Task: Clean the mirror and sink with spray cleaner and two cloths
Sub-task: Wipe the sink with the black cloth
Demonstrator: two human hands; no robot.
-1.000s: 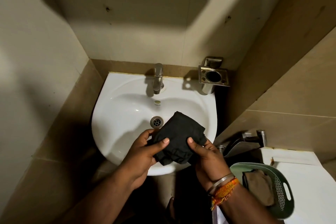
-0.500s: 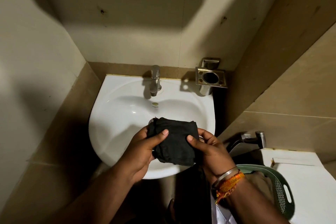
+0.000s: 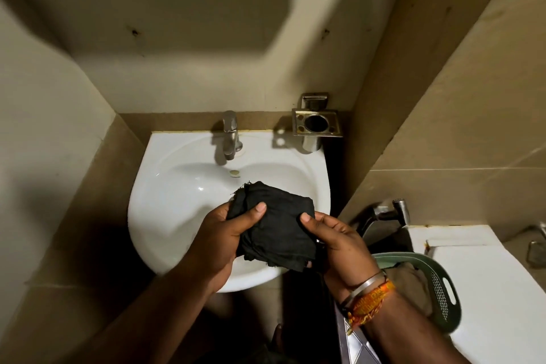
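While we hold it in both hands, the following values apply:

Cloth: folded black fabric cloth [image 3: 276, 227], bunched into a thick pad, held in the air above the front half of the white ceramic wall-hung sink [image 3: 177, 186]; we see no contact with the basin.

Left hand: our left hand [image 3: 218, 241] grips the pad's left edge, thumb pressed on top, the other fingers curled beneath.

Right hand: our right hand [image 3: 339, 241] pinches the right edge, thumb on top, fingers underneath and mostly hidden.

Long axis: the pad runs from the far left, toward the chrome tap [image 3: 230, 134], to the near right, toward the sink's front rim.

Bearing: the basin floor lies directly below the pad; the drain is hidden behind it.

Nearer hand: we judge both equally placed; the left sits more squarely over the bowl.

Other items: steel wall holder [image 3: 316, 124] at the sink's far right corner; green plastic basket [image 3: 443, 289] to the right.

Mirror: not in view.
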